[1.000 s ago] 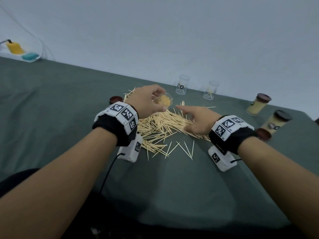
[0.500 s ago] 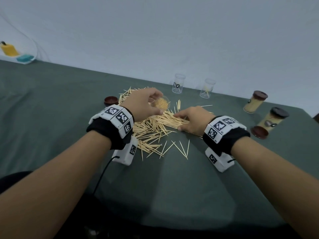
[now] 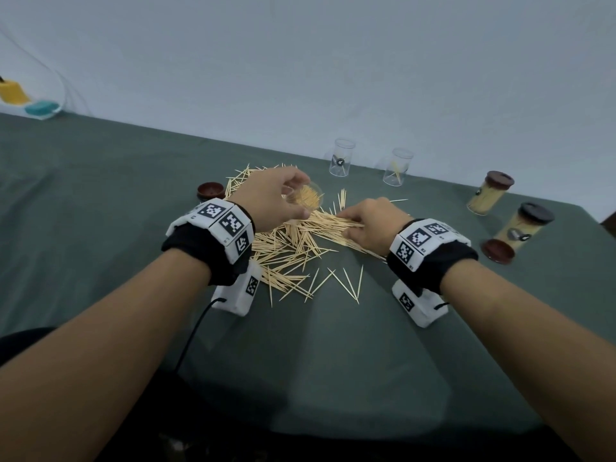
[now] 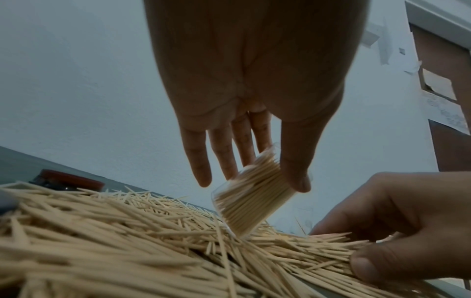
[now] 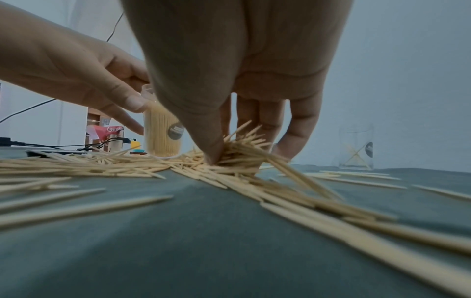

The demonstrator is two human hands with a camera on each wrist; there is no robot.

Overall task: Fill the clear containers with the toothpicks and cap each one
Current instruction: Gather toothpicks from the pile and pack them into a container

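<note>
The left hand (image 3: 270, 198) holds a clear container (image 4: 251, 193) packed with toothpicks between thumb and fingers, its base on the toothpick pile (image 3: 293, 245) on the green table (image 3: 100, 201). Beside it, the right hand (image 3: 373, 225) pinches a bundle of toothpicks (image 5: 239, 155) from the pile, thumb against curled fingers.

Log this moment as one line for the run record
step: filling | left hand: holds open container, nearly full | right hand: pinches toothpicks from pile | capped: two | empty: two
</note>
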